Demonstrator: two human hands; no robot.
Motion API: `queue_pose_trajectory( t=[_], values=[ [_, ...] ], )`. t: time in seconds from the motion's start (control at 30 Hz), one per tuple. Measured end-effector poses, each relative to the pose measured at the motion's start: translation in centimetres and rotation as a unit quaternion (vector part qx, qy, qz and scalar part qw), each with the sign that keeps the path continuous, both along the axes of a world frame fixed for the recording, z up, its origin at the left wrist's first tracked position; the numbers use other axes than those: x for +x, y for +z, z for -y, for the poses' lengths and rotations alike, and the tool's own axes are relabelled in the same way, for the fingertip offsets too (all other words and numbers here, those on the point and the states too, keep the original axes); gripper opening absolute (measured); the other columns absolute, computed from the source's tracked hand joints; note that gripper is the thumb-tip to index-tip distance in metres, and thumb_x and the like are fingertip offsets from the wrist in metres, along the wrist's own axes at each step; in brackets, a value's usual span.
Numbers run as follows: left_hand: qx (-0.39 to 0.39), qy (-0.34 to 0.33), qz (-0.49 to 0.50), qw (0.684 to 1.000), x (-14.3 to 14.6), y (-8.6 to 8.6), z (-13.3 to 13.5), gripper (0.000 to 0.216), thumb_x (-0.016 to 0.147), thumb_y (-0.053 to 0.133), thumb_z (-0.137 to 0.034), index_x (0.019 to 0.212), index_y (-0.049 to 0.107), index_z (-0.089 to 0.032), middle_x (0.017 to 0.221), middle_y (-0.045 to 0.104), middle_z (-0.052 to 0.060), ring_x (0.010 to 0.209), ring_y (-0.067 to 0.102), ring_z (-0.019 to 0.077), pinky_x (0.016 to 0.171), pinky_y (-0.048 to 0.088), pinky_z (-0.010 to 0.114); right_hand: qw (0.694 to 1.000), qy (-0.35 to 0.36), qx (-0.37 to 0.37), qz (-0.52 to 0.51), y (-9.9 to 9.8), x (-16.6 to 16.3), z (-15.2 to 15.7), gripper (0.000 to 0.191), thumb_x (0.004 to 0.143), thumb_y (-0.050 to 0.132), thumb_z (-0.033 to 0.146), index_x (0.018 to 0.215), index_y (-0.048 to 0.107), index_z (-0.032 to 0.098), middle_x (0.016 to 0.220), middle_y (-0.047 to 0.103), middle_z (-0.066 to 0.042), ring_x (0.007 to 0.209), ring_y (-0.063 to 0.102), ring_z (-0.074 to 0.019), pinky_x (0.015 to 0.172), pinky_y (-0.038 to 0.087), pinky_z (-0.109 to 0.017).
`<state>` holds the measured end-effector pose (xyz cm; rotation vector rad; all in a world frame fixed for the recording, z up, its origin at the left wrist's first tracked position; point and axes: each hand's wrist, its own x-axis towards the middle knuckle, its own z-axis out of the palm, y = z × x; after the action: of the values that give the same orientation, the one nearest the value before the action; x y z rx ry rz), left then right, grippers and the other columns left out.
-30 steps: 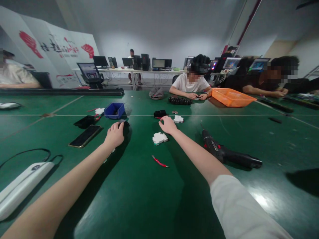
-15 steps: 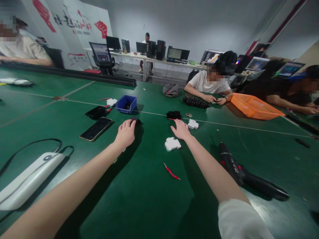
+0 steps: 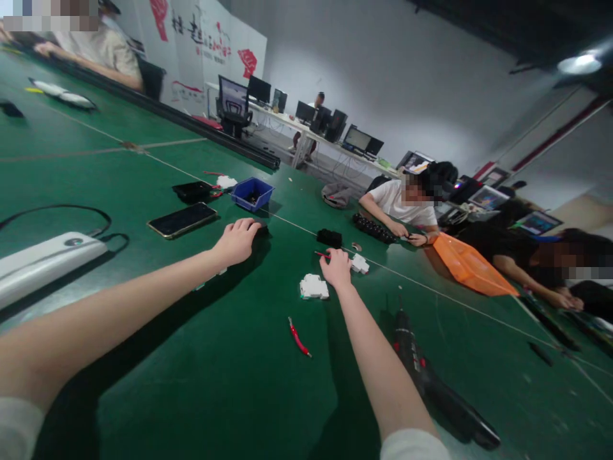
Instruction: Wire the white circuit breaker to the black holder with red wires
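My left hand [image 3: 238, 241] is closed with its fingers curled over a small dark part [image 3: 261, 230], mostly hidden by the fingertips. White and green edges of another part [image 3: 209, 279] show beneath that wrist. My right hand [image 3: 338, 268] pinches a thin red wire [image 3: 322, 254], its end poking out left of the fingers. Just beyond it lies a black block [image 3: 329, 238]. A white circuit breaker [image 3: 313, 287] sits to the left of this hand, and a smaller white piece [image 3: 360, 264] to its right. Closer to me is a short red wire with bare ends [image 3: 299, 338].
A black cordless screwdriver [image 3: 426, 377] lies by my right forearm. Left are a phone [image 3: 182, 220], a white device with a cable [image 3: 43, 268] and a blue bin [image 3: 253, 194] of small dark parts. Across the table, a person [image 3: 402, 198] works near an orange basket [image 3: 472, 265].
The view has tilted and swung. My right hand has drawn back slightly from the black block, the red wire moving with it. My left hand stays over the dark part.
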<state>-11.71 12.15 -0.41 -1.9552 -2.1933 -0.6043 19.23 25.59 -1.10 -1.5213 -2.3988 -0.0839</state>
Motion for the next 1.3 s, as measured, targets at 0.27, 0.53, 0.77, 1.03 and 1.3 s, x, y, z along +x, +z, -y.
queue_pose_trajectory(
  t=[0.27, 0.53, 0.77, 1.03, 1.3],
  values=[
    [0.0, -0.002, -0.019, 1.0, -0.3, -1.0, -0.3, 0.07, 0.08, 0.048, -0.017, 0.149, 0.04, -0.013, 0.155, 0.04, 0.017, 0.142, 0.039, 0.0359, 0.11, 0.043, 0.051, 0.999, 0.043, 0.003, -0.005, 0.3, 0.3, 0.5, 0.025, 0.099, 0.044, 0.031, 0.1, 0.067, 0.023, 0.104, 0.066, -0.011, 0.103, 0.056, -0.0292, 0.087, 0.045, -0.043],
    [-0.034, 0.003, -0.027, 0.999, -1.2, -1.5, -1.2, 0.086, 0.078, 0.05, -0.012, 0.159, 0.023, -0.008, 0.157, 0.035, 0.02, 0.145, 0.035, 0.0356, 0.118, 0.036, 0.045, 0.995, 0.059, 0.031, -0.07, 3.8, -0.3, 3.0, 0.031, 0.105, 0.037, 0.031, 0.109, 0.065, 0.019, 0.112, 0.066, -0.013, 0.11, 0.056, -0.028, 0.095, 0.043, -0.041],
    [-0.022, -0.033, -0.063, 0.997, -1.2, -1.7, -0.8, 0.079, 0.081, 0.047, -0.013, 0.157, 0.027, -0.002, 0.155, 0.035, 0.026, 0.146, 0.033, 0.038, 0.117, 0.035, 0.048, 0.973, 0.204, -0.045, -0.095, 7.0, 2.4, 13.9, 0.02, 0.104, 0.048, 0.03, 0.105, 0.065, 0.02, 0.101, 0.065, -0.007, 0.085, 0.061, -0.0192, 0.074, 0.047, -0.032],
    [-0.01, -0.047, -0.06, 0.997, -1.6, -2.1, -1.1, 0.077, 0.082, 0.046, -0.015, 0.156, 0.03, -0.002, 0.155, 0.034, 0.028, 0.145, 0.036, 0.039, 0.116, 0.037, 0.049, 0.972, 0.23, -0.039, -0.034, 3.8, 9.8, 22.1, 0.016, 0.099, 0.055, 0.022, 0.111, 0.065, 0.019, 0.101, 0.068, -0.009, 0.094, 0.064, -0.0242, 0.08, 0.055, -0.039],
    [-0.009, -0.058, -0.068, 0.996, -1.6, -1.9, -1.0, 0.076, 0.081, 0.045, -0.014, 0.155, 0.033, -0.002, 0.154, 0.037, 0.027, 0.142, 0.038, 0.0397, 0.114, 0.039, 0.05, 0.983, 0.095, 0.151, 0.053, 3.9, 20.2, 21.9, 0.037, 0.093, 0.06, 0.025, 0.129, 0.061, 0.017, 0.129, 0.063, -0.018, 0.12, 0.06, -0.0361, 0.1, 0.05, -0.057]
  ],
)
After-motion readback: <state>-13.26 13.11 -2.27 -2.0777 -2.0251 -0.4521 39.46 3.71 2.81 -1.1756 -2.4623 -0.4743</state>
